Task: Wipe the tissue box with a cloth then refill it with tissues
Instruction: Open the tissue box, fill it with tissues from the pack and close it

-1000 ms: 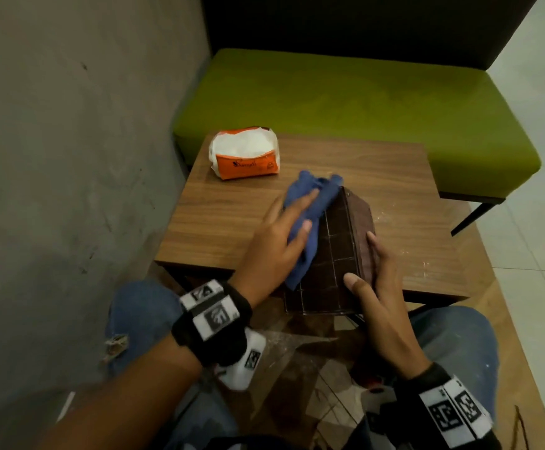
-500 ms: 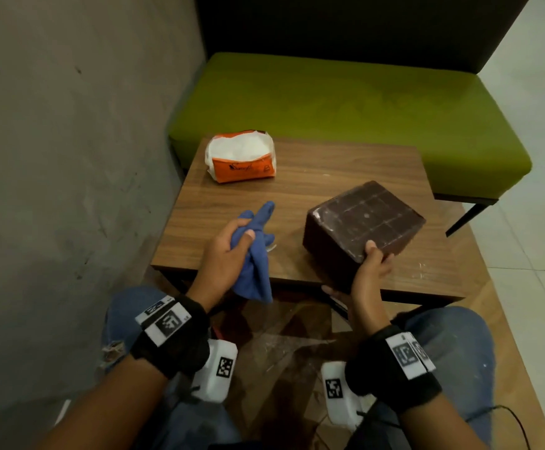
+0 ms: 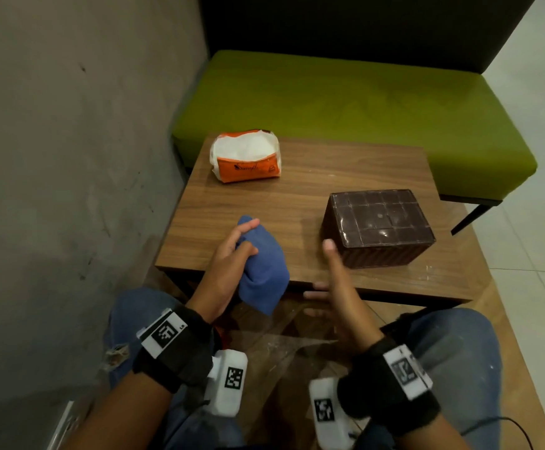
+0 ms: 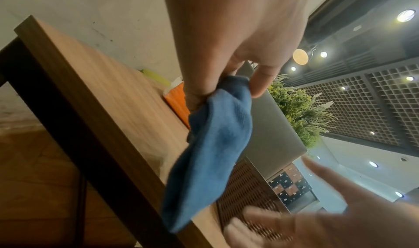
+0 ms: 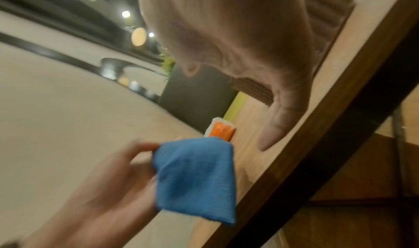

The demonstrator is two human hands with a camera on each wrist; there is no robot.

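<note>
The dark brown tissue box (image 3: 380, 227) stands flat on the wooden table (image 3: 297, 196), right of centre; its ribbed side shows in the left wrist view (image 4: 247, 189). My left hand (image 3: 232, 254) pinches a blue cloth (image 3: 263, 271) over the table's near edge; the cloth (image 4: 211, 153) hangs from the fingers and also shows in the right wrist view (image 5: 195, 178). My right hand (image 3: 336, 287) is free, fingers straight, just in front of the box's near left corner, holding nothing. An orange and white tissue pack (image 3: 246, 159) lies at the table's far left.
A grey wall (image 3: 69, 157) runs close along the left. A green bench (image 3: 362, 102) stands behind the table. My knees in jeans (image 3: 453, 352) sit under the near edge. Bare wood lies between the pack and the box.
The box went from tilted in my right hand to standing flat on the table, and the right hand let go. My left hand drew the cloth back toward the near edge.
</note>
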